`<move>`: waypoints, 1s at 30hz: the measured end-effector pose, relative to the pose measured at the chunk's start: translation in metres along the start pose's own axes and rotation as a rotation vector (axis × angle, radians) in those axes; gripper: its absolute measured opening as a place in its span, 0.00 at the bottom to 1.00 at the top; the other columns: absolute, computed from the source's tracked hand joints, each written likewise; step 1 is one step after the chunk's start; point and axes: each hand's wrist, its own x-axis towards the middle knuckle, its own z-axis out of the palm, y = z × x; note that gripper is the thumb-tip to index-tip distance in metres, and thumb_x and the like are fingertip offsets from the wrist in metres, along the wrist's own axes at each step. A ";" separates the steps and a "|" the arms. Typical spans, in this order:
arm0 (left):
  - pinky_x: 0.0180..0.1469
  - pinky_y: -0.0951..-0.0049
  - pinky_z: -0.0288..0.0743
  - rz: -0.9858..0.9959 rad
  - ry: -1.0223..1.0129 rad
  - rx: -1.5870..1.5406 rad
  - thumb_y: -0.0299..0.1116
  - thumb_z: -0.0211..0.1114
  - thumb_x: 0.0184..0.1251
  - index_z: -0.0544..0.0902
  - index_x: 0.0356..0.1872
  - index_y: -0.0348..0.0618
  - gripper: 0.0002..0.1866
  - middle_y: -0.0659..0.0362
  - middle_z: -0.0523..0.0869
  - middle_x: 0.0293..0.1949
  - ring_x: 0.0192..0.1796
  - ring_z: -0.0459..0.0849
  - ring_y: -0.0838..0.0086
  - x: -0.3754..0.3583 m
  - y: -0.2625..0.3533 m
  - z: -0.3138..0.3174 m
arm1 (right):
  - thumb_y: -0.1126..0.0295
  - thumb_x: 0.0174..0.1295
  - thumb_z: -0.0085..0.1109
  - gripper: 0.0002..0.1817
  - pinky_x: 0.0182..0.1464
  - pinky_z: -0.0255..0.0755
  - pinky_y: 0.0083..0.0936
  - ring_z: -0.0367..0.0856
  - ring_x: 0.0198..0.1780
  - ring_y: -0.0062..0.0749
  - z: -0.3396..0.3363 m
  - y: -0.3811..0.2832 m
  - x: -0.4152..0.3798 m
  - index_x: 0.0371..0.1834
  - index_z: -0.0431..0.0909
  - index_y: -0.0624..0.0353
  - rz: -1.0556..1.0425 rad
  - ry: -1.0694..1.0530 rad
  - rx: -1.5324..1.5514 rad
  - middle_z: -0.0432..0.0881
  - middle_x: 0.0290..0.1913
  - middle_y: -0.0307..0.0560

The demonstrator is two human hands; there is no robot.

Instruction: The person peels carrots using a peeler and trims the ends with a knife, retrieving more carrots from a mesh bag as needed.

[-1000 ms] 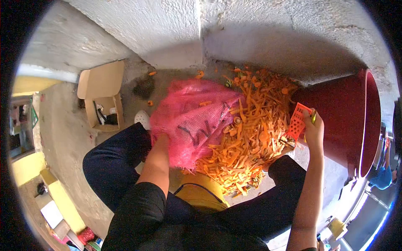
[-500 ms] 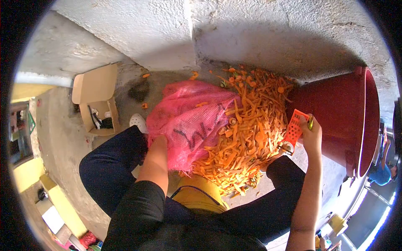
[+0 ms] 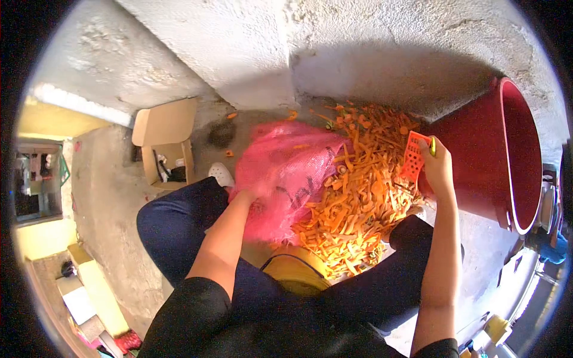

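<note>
My left hand reaches into the pink mesh sack; the mesh covers its fingers, so what they hold is hidden. Dark lettering shows on the sack's side. In my right hand is a flat orange plastic tool with holes, like a grater. A yellow-green piece shows by the thumb of that hand. Below and left of it lies a heap of orange carrot peelings, spread along the sack's right side. A yellow bucket stands between my legs.
A large dark red tub lies tipped on its side at the right, near my right hand. An open cardboard box sits at the left by the wall. My white shoe is beside the sack.
The camera view has turned a little, shifting the sack and box rightward in it. My left hand stays at the sack. The orange tool in my right hand has moved slightly up.
</note>
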 end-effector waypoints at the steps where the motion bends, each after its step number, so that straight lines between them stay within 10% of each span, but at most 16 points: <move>1: 0.22 0.62 0.74 0.009 -0.054 -0.115 0.42 0.51 0.57 0.75 0.30 0.39 0.14 0.53 0.79 0.19 0.21 0.78 0.64 -0.018 0.004 -0.004 | 0.61 0.58 0.50 0.15 0.26 0.61 0.28 0.61 0.20 0.31 0.002 -0.001 -0.002 0.29 0.68 0.65 -0.022 -0.009 0.001 0.68 0.19 0.53; 4: 0.20 0.64 0.74 -0.085 -0.261 -0.695 0.41 0.50 0.58 0.74 0.28 0.39 0.15 0.53 0.78 0.17 0.19 0.78 0.65 -0.074 0.022 -0.012 | 0.61 0.57 0.50 0.15 0.26 0.62 0.30 0.65 0.21 0.37 0.006 0.002 -0.011 0.31 0.69 0.66 -0.082 -0.029 -0.041 0.71 0.20 0.55; 13: 0.19 0.71 0.70 -0.040 -0.046 -1.382 0.44 0.48 0.60 0.73 0.31 0.41 0.15 0.59 0.77 0.21 0.21 0.76 0.72 -0.190 0.053 0.015 | 0.63 0.60 0.50 0.14 0.33 0.67 0.20 0.72 0.29 0.19 -0.002 0.010 -0.057 0.36 0.75 0.65 0.195 -0.129 0.598 0.77 0.30 0.38; 16: 0.20 0.69 0.73 0.158 -0.323 -1.753 0.45 0.47 0.61 0.73 0.35 0.40 0.17 0.58 0.78 0.26 0.23 0.77 0.72 -0.239 0.051 0.041 | 0.64 0.60 0.49 0.13 0.35 0.69 0.22 0.75 0.31 0.22 -0.009 0.015 -0.075 0.39 0.75 0.63 0.262 -0.135 0.791 0.78 0.32 0.39; 26: 0.26 0.70 0.74 0.668 -0.642 -1.856 0.51 0.46 0.62 0.69 0.47 0.41 0.23 0.61 0.75 0.32 0.32 0.76 0.75 -0.262 0.088 0.063 | 0.68 0.61 0.45 0.13 0.37 0.73 0.26 0.77 0.34 0.28 -0.002 -0.012 -0.135 0.48 0.71 0.58 0.391 -0.165 1.459 0.78 0.34 0.40; 30: 0.24 0.68 0.76 0.665 -0.709 -1.843 0.51 0.44 0.63 0.69 0.45 0.39 0.24 0.59 0.73 0.32 0.30 0.74 0.73 -0.259 0.107 0.057 | 0.66 0.56 0.53 0.14 0.34 0.71 0.20 0.75 0.30 0.22 -0.005 -0.067 -0.177 0.44 0.73 0.58 0.315 -0.118 1.203 0.77 0.31 0.38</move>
